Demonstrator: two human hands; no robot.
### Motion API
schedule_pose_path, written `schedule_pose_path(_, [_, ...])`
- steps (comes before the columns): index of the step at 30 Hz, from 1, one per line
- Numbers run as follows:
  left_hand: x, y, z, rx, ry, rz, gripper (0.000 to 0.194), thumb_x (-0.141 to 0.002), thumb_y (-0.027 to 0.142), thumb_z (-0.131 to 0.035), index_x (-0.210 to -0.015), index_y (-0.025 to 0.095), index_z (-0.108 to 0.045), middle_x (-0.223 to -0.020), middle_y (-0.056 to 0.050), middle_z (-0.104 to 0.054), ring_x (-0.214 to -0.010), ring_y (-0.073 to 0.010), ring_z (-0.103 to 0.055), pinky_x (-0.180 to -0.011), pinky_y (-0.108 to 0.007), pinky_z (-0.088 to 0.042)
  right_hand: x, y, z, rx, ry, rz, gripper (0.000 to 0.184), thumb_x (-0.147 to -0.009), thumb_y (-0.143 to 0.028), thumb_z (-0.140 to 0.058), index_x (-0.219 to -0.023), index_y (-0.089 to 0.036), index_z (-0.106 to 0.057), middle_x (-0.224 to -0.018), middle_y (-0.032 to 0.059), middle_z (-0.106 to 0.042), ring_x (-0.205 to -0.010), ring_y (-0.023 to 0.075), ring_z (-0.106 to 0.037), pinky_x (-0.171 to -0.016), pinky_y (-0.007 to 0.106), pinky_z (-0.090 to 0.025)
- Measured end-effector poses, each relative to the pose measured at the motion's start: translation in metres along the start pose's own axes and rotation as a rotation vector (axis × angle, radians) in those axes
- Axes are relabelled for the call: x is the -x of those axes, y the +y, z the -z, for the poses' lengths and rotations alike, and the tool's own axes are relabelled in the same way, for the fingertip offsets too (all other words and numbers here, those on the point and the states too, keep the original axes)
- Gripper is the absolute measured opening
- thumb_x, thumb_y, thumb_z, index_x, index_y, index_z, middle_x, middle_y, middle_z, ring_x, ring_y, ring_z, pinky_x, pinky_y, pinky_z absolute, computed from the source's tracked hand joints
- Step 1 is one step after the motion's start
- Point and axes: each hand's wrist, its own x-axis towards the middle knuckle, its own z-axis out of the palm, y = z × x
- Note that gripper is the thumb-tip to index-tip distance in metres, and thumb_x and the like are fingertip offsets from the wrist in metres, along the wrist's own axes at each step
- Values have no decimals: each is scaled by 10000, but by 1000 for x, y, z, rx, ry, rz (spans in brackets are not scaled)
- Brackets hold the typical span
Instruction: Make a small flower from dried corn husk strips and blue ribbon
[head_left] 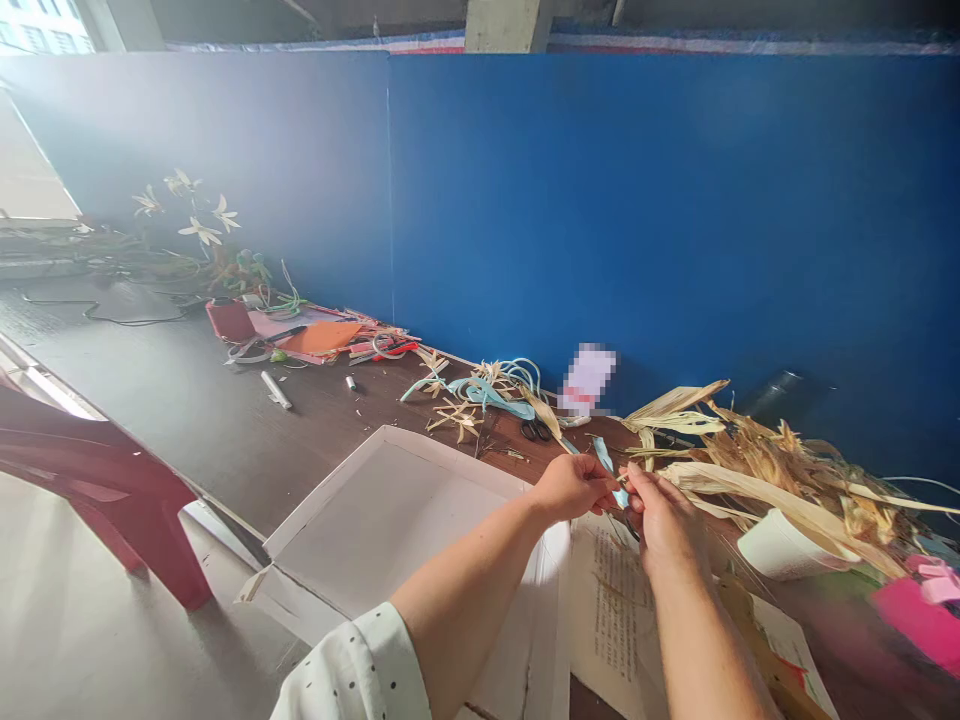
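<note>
My left hand (574,487) and my right hand (660,508) meet above the near edge of the white box, both closed in a pinch. Between the fingertips shows a small light-blue strip (621,497), with a thin pale end beside it; the fingers hide most of it. Another piece of blue strip (602,453) shows just behind the hands. A dried corn husk (547,412) slants down toward my left hand; whether it touches the fingers I cannot tell. Dark-handled scissors (535,430) lie behind my left hand. A heap of corn husks (795,465) spreads to the right of my right hand.
An open white box (375,520) and a printed sheet (611,610) lie under my arms. A white cup (791,548) lies tipped at right. Husk flowers (457,418), an orange sheet (324,337) and a white tube (276,390) line the table. A red chair (112,480) stands at left.
</note>
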Motion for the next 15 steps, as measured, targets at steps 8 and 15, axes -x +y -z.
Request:
schedule_pose_path(8, [0,0,1,-16,-21,-12,80,-765,130,-571,-686,124,-559,-559,18,-559,-487,-63,-512,-538,-207,-451,5,-6,-5,-275,-43,-197,403,-476,-431,-850,-710,-158,-668,-543,-54,-452,-455,49,-347,-369,165,-302])
schedule_pose_path(15, [0,1,1,-7,19,8,99,-764,130,-579,-669,123,-550,-570,14,-568,-471,-57,-505,-523,-204,-445,1,-2,-2,-288,-110,-243,418,-554,-449,-834,-842,-179,-697,-647,-47,-497,-471,29,-349,-365,128,-324])
